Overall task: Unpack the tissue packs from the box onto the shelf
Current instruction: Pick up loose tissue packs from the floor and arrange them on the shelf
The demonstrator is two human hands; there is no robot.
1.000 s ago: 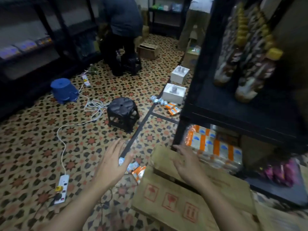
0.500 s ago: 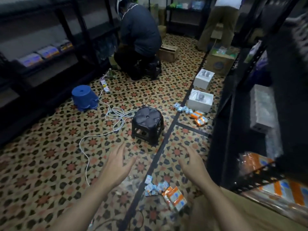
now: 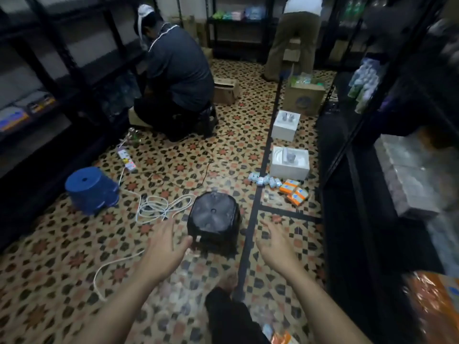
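Observation:
My left hand (image 3: 165, 247) hangs empty above the patterned floor, fingers spread, just left of a black plastic stool (image 3: 214, 220). Out to the right of that stool my right hand (image 3: 274, 245) is held empty with relaxed fingers. Orange tissue packs (image 3: 294, 191) and small pale blue packs (image 3: 264, 181) lie on the floor farther ahead. A wrapped orange bundle of tissue packs (image 3: 434, 306) shows at the lower right on the black shelf (image 3: 347, 219). The cardboard box is out of view.
A blue stool (image 3: 90, 188), a white cable (image 3: 159, 207) and a power strip (image 3: 126, 158) lie at the left. Two white boxes (image 3: 289, 163) and cardboard cartons (image 3: 304, 98) stand ahead. One person kneels (image 3: 176, 78); another stands (image 3: 293, 38) at the back.
The view has risen and swung away from the cardboard box, which has dropped out of sight. Both hands have left the box and now hang empty over the floor.

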